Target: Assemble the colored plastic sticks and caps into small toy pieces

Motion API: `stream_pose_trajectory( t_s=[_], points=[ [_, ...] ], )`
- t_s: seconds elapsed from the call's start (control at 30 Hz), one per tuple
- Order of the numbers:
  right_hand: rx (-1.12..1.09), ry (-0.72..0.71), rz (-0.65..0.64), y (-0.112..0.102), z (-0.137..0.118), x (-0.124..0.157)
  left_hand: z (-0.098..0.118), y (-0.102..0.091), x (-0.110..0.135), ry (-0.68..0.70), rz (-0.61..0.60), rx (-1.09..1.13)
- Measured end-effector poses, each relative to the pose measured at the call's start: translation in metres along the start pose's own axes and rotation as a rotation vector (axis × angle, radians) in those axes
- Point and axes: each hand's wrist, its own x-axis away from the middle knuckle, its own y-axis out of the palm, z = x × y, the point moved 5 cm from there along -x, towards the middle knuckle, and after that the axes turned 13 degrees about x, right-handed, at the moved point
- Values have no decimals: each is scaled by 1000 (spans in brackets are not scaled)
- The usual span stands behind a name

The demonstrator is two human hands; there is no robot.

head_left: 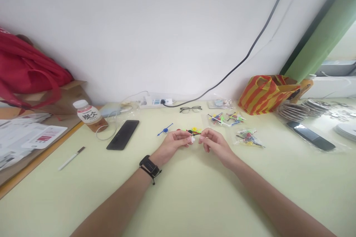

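Note:
My left hand (175,141) and my right hand (213,141) meet over the pale yellow table (178,192), fingers pinched together. Between the fingertips is a small toy piece (194,135), a thin dark stick with a whitish end. Just behind it lie small red, yellow and green plastic parts (191,130). A blue stick piece (165,130) lies left of these. My left wrist wears a black band (150,165).
Clear bags of coloured pieces (226,118) (247,137) lie at right. A black phone (122,134), drink bottle (90,115), glasses (190,109), power strip (157,101) and white pen (71,158) sit around. Another phone (310,135), a striped bag (267,92) and papers (30,133) flank the edges.

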Motion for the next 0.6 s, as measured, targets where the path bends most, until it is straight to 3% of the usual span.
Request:
stream_pose_trajectory(
  t_s=[0.17, 0.27, 0.37, 0.47, 0.6],
  points=[
    [28, -13, 1, -3, 1, -1, 2, 1, 1, -13, 14, 26],
    [32, -32, -75, -2, -1, 1, 3, 2, 2, -25, 29, 58],
    [-23, -30, -324, 15, -12, 12, 2, 0, 1, -35, 29, 92],
    [-20, -38, -636, 49, -31, 38, 2, -2, 1, -47, 23, 115],
    [38, -243, -906, 107, -63, 86, -1, -6, -1, -68, 43, 132]
  ],
)
